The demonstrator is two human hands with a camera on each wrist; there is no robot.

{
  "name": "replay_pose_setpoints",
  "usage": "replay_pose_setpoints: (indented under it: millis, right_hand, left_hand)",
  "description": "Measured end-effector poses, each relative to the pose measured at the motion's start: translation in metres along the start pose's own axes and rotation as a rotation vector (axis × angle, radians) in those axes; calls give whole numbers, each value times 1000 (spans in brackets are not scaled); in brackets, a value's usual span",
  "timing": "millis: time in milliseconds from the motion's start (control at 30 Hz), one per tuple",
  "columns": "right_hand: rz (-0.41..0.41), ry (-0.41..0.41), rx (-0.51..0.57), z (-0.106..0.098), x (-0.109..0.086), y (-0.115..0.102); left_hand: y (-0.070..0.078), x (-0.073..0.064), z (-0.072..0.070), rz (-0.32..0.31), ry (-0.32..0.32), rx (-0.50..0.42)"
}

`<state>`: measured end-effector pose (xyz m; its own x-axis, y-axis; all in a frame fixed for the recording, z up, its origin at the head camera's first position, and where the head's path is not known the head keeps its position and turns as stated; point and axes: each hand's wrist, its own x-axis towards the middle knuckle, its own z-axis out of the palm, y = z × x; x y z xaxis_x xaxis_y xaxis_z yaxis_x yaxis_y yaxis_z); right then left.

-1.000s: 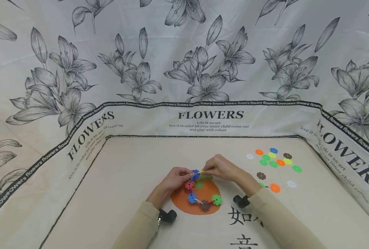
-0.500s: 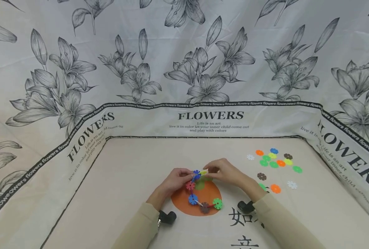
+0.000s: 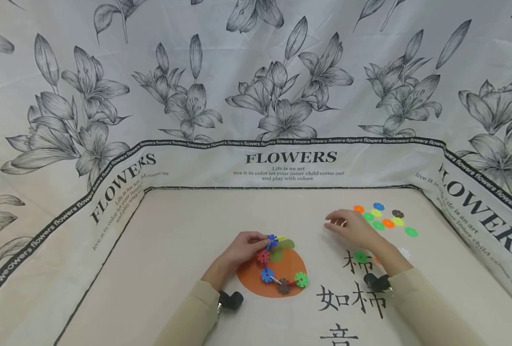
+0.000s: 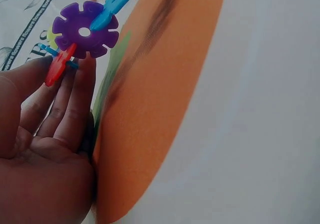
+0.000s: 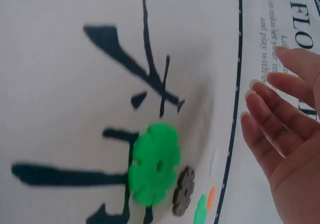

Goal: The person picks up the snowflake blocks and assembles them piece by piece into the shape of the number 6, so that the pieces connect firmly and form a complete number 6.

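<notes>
My left hand (image 3: 244, 250) pinches the upper end of a curved chain of notched plastic snowflake discs (image 3: 267, 275). Linked in it are blue, red, brown and green discs, and a yellow disc (image 3: 281, 238) sits at the held end. Close up in the left wrist view, thumb and fingers are at a red disc (image 4: 59, 67) joined to a purple disc (image 4: 75, 39) and a light blue one (image 4: 117, 4). My right hand (image 3: 354, 229) hovers beside the loose discs, holding nothing, fingers loosely bent. Below it in the right wrist view lie a green disc (image 5: 155, 164) and a brown disc (image 5: 184, 190).
Loose discs in several colours, among them an orange one (image 3: 388, 223) and a green one (image 3: 411, 232), lie at the back right. The tablecloth (image 3: 174, 240) carries a printed orange fruit (image 3: 256, 283) and black characters (image 3: 334, 298). A flower-printed curtain (image 3: 290, 163) encloses the table.
My right hand has let go of the yellow disc on the chain and moved right, to the loose discs. The left hand keeps its grip in nearly the same place.
</notes>
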<state>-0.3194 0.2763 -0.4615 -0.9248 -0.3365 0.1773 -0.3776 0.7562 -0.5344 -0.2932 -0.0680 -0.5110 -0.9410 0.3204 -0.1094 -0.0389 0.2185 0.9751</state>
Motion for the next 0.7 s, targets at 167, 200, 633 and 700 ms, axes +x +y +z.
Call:
replay_pose_setpoints:
  millis: [167,200,633,700]
  right_hand:
    - [126,44,-21,-13,0,29]
    - [161,45,-19,-15,0,34]
    - [385,5,-19,-13,9,55]
    - [384,15,-28,-13,11,55]
  left_hand:
    - [0,0,-1,-5,-6,-5]
    - [0,0,-1,-7,-5,-7]
    - [2,-3,-3,-47,-20,13]
    - [3,-2,-3,-48,-19,16]
